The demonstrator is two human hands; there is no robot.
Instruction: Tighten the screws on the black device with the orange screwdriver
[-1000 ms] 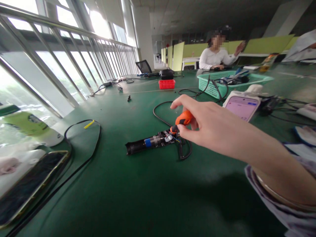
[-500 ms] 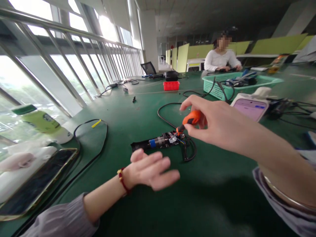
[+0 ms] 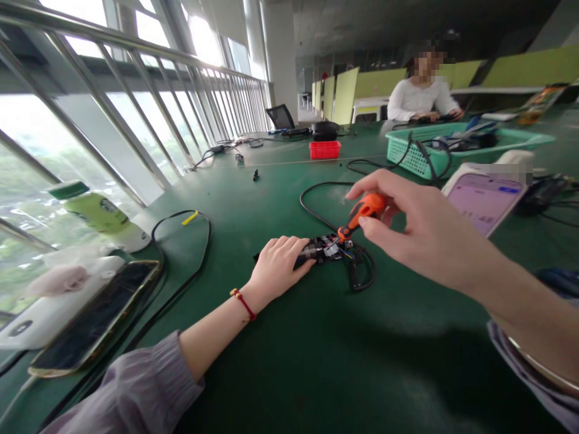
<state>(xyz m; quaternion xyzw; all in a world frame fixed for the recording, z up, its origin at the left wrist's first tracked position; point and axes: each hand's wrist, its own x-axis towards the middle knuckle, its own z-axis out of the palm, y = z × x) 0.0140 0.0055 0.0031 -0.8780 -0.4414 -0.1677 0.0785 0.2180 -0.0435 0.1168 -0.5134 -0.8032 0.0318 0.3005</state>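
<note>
A slim black electronic device, its inside parts and thin wires exposed, lies on the green table. My left hand is closed over its left part, fingers on the far side and thumb on the near side. In my right hand is an orange and black screwdriver, held tilted between thumb and fingers. The screwdriver's lower end is at the right part of the device; its tip is too small to make out. A black cable loops beside the device's right end.
On the left are a green-capped bottle, a dark phone and a black cable. Farther back stand a red box and a green basket of parts. A lit phone is at right. A person sits across the table.
My left hand has turned over from palm-up and come down onto the device, gripping it. My right hand keeps the screwdriver at the device. The whole view has shifted slightly.
</note>
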